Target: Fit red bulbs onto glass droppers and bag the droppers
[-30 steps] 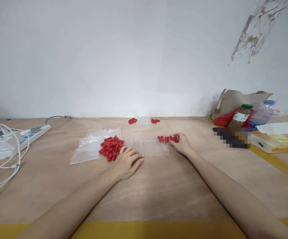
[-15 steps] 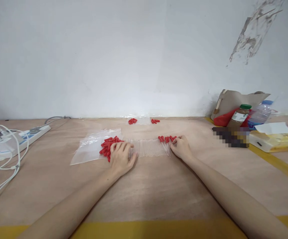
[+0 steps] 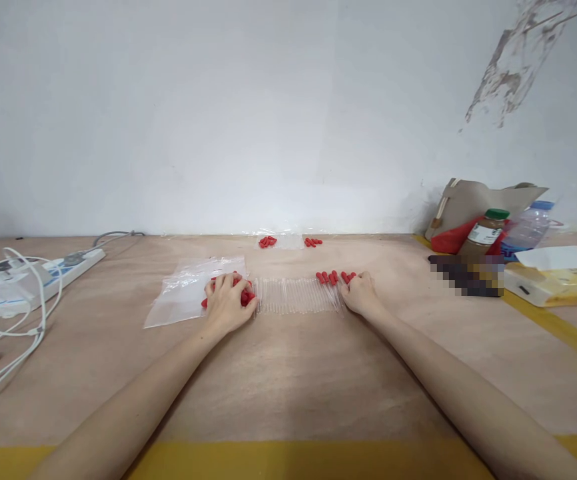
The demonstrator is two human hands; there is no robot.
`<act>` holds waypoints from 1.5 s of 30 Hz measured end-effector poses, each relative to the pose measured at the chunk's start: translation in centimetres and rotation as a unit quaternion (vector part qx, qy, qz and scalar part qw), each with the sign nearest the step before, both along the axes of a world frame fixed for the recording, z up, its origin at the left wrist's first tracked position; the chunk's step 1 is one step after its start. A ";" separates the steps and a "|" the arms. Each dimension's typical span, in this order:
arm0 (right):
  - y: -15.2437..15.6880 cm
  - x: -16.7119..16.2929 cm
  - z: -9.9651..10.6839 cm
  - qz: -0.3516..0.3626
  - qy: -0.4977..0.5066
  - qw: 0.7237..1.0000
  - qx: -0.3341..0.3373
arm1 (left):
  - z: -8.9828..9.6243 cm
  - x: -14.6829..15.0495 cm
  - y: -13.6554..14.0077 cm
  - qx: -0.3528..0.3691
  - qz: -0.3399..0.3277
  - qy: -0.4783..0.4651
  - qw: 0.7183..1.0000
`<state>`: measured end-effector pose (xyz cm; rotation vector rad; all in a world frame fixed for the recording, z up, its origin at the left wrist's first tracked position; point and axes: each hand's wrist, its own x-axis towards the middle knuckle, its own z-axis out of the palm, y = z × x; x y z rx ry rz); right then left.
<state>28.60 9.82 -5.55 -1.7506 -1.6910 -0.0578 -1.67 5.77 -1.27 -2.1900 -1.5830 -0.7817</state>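
In the head view, a row of thin clear tubes lies side by side on the wooden table. Several tubes at its right end carry red rubber bulbs on their far ends. My right hand is closed at that end, its fingertips pinching a red bulb beside the last ones. Over a pile of loose red rubber bulbs, left of the row, my left hand rests with thumb and fingers apart, touching the pile and hiding much of it.
A clear plastic bag lies flat left of the pile. Small groups of red bulbs sit by the wall. Cables and a power strip are at left. A jar, bottle and wipes pack stand at right.
My left hand has moved left from the tubes onto the pile of red bulbs. My right hand stays at the right end of the row. The view has shifted slightly.
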 end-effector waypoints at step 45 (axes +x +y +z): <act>-7.5 -6.3 1.8 0.333 0.022 0.941 0.057 | -2.3 3.7 -2.5 -0.274 -0.245 -0.384 0.847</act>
